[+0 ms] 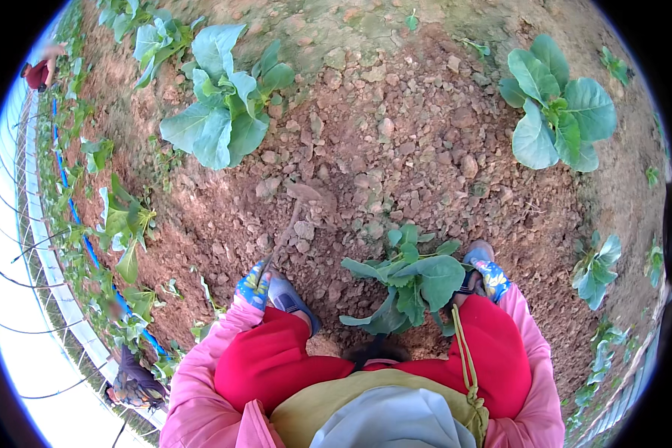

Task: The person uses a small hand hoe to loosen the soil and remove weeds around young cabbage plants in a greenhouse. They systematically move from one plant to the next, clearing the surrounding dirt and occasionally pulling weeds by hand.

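My left hand (256, 284), in a blue flowered glove, is closed on the handle of a hoe (283, 235). The hoe's soil-coloured blade rests on the loose earth ahead of my left foot. My right hand (490, 280), in a matching flowered glove, is down beside my right foot; its fingers are partly hidden, and I cannot tell whether it holds anything. Between my feet grows a leafy brassica plant (411, 280). A large brassica (221, 106) stands ahead to the left, and another (563, 109) ahead to the right.
Clumpy soil (392, 162) lies between the plants. A blue hose (92, 252) runs along the left beside dense greenery. Beyond it is the greenhouse's hooped side (50, 263). Two people, one in a red top (36, 75) and one lower left (134, 386), are among the plants. Smaller brassicas (596, 271) grow at right.
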A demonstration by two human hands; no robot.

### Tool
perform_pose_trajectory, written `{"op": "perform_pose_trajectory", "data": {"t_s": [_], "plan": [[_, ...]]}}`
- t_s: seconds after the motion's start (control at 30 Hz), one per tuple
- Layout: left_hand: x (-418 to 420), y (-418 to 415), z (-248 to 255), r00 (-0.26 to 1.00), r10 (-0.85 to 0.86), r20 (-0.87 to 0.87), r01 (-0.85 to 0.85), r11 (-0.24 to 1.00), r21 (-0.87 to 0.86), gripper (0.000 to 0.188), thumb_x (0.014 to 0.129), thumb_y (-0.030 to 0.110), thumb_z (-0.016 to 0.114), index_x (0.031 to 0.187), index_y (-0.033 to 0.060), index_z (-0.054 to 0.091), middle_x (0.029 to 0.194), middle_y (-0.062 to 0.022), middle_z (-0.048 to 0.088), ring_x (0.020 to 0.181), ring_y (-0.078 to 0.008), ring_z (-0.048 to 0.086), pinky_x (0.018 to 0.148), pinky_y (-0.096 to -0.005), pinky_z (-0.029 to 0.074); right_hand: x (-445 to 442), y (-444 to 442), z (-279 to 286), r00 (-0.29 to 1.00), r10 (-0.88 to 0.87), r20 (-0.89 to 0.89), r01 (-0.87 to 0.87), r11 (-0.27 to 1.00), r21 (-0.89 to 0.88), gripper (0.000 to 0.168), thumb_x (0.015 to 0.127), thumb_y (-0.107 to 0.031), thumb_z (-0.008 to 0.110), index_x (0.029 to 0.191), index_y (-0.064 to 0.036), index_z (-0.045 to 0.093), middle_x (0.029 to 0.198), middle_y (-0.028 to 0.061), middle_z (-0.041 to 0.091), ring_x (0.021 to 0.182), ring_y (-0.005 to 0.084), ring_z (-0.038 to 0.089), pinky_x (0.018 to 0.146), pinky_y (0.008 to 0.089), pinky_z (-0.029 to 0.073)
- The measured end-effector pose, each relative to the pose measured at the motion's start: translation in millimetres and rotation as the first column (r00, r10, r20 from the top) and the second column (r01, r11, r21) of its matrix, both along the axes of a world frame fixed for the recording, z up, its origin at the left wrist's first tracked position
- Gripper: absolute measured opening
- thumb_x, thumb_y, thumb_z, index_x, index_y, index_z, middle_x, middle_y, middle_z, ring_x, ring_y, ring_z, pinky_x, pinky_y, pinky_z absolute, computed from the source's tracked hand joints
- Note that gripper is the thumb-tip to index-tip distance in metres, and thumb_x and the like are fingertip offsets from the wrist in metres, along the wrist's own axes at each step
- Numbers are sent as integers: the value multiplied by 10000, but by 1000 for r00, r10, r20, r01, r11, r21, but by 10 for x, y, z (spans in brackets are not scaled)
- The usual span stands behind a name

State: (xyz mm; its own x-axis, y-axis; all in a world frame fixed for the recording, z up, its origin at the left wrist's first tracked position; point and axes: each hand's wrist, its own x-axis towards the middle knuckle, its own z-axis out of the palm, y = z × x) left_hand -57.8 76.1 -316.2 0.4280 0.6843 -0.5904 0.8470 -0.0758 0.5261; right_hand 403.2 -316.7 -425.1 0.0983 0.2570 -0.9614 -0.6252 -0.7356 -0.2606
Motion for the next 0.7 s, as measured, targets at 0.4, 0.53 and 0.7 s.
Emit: {"op": "perform_pose_trajectory", "data": {"t_s": [0.4, 0.53, 0.7], "plan": [[-129, -62, -370, 954, 294, 59, -285, 950, -129, 333, 954, 184, 567, 1255, 43, 554, 815, 37, 565, 656, -40, 458, 577, -205, 402, 12, 39, -65, 999, 36, -1, -36, 998, 51, 356, 951, -352, 478, 878, -48, 649, 584, 136, 620, 358, 181, 483, 339, 278, 337], [-42, -34, -226, 969, 220, 111, -228, 971, 67, 342, 959, 162, 546, 1282, 49, 544, 879, 14, 600, 704, -39, 475, 619, -197, 410, 24, 21, -44, 997, 74, 3, -75, 995, 69, 360, 958, -350, 452, 897, -53, 646, 584, 130, 623, 355, 181, 484, 338, 282, 342], [-210, 136, -381, 972, 180, 149, -215, 938, 273, 356, 961, 169, 538, 1302, 67, 545, 968, -40, 665, 788, -73, 548, 712, -237, 463, 29, 40, -156, 996, 84, -2, -84, 993, 82, 337, 953, -340, 474, 922, -59, 658, 586, 121, 623, 374, 182, 500, 347, 279, 350]]}}
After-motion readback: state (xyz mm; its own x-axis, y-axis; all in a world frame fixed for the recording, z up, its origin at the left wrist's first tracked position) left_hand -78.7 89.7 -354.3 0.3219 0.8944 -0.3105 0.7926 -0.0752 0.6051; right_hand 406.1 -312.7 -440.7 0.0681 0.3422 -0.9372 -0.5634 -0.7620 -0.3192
